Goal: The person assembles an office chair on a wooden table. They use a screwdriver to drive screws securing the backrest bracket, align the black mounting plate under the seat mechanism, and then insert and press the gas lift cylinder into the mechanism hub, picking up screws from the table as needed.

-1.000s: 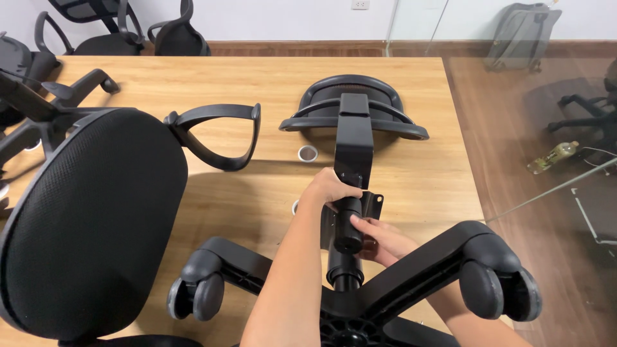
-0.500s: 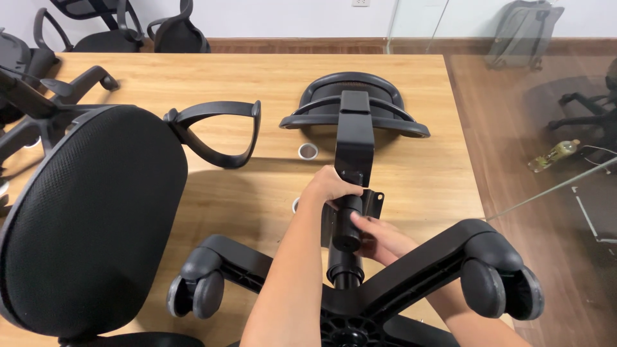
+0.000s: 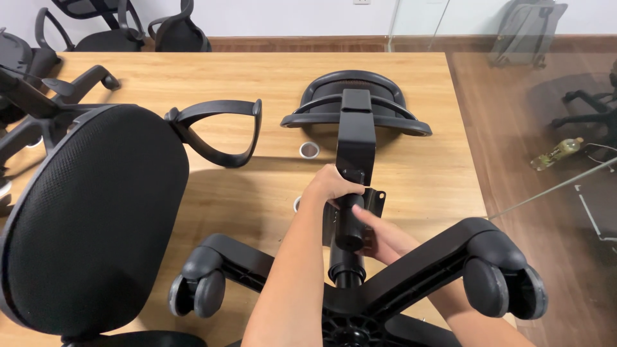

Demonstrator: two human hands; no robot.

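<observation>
Left hand closed over the upright gas cylinder's top; right hand at three o'clock, fingers resting open against it.

Two bare forearms are in shot, no sleeves showing up to the near edge. The left hand has no glove, ring or watch that can be seen. The right hand is also ungloved, fingers plain, wrist uncovered.

I see a mesh seat at the table's left edge, an armrest beside it, a bottle on the floor.
</observation>
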